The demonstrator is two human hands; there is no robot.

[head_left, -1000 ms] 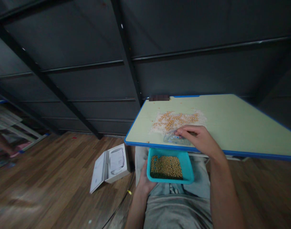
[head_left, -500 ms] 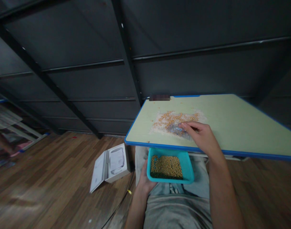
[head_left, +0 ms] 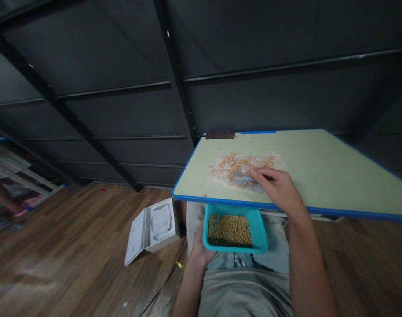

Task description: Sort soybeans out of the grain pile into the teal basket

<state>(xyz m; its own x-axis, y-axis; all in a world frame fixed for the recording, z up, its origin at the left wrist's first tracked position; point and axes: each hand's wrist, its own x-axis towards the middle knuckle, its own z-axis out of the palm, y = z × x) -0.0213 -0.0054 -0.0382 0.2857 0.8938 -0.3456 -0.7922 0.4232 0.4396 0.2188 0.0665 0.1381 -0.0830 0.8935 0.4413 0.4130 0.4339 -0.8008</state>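
Observation:
My left hand (head_left: pixel 201 248) grips the left side of a turquoise plastic basin (head_left: pixel 261 233), held at my lap just below the table edge. Inside it lie many round tan beans (head_left: pixel 234 230) that look like soybeans, with some dark green bits at the near side. Over the table, my right hand (head_left: pixel 277 185) pinches a clear, shiny piece of plastic (head_left: pixel 242 177); its exact kind is unclear. The plastic rests on a spread of orange-yellow beans (head_left: pixel 234 162) mixed with white grains (head_left: pixel 219 176) like rice. My right fingertips partly hide the plastic's edge.
The pale green tabletop (head_left: pixel 336 176) has a blue rim and stands against a dark panelled wall (head_left: pixel 270 35). An open white box (head_left: pixel 159 224) sits on the wooden floor (head_left: pixel 89 246), beside a black cable (head_left: pixel 164 281). Another person's arm (head_left: pixel 3 196) shows at far left.
Almost nothing differs. Both hands stay in place, the left at the basin and the right with the plastic, which has shifted very slightly.

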